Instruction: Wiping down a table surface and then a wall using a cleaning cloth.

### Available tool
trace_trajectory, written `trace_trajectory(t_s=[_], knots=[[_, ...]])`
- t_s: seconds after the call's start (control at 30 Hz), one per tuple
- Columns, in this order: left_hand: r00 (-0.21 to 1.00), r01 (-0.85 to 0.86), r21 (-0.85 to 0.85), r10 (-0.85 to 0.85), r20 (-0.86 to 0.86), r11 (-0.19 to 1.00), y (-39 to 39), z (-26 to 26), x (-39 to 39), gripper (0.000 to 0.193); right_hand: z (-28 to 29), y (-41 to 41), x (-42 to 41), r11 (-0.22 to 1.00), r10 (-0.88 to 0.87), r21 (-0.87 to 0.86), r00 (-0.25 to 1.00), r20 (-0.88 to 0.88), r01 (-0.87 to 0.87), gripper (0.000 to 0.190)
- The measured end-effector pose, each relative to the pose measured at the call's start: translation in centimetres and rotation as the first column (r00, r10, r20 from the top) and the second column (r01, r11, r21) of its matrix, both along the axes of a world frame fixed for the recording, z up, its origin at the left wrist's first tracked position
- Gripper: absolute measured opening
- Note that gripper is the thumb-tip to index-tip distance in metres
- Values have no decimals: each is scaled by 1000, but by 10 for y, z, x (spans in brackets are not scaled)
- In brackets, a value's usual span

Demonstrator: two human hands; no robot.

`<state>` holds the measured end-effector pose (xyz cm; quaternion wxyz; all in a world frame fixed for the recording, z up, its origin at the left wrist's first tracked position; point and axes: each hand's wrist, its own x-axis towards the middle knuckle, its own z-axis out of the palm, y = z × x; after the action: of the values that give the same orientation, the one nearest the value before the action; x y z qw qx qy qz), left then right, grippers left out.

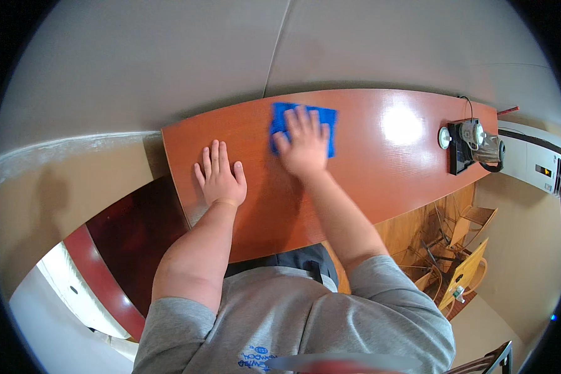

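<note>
My right hand (305, 145) holds a blue cloth (326, 116) down under its palm, fingers spread, on the glossy reddish-brown wooden tabletop (257, 205). The cloth lies flat near the far edge, partly hidden by the hand. To its left, my left hand (222, 180) rests palm down on the bare wood near the left end, fingers apart and nothing in its grasp.
A black tray (456, 149) at the table's right end carries a glass kettle (490, 153) and a white lidded teapot (472, 133). Beside it lies a round white lid (444, 138). A grey wall (168, 61) borders the far edge. Chairs (477, 217) stand lower right.
</note>
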<state>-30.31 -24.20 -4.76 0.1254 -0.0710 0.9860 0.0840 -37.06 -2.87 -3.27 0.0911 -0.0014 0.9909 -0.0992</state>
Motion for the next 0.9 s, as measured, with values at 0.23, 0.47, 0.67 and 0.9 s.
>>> trace_trajectory(t_s=[0.23,0.47,0.67,0.9], knots=[[1000,29,32,-29,2,999,10,-2,-5,68,-12,50,2,935,-322,125,942,-97,332,72],[998,28,-3,-28,-48,1000,7,-9,-1,68,1,-62,52,987,122,-104,992,30,-118,69],[999,13,46,-11,-36,999,3,-2,-1,67,-8,38,42,979,-201,33,977,-69,203,69],[999,33,39,-32,-37,999,10,-1,-5,67,-15,11,54,965,-230,120,972,-55,235,71]])
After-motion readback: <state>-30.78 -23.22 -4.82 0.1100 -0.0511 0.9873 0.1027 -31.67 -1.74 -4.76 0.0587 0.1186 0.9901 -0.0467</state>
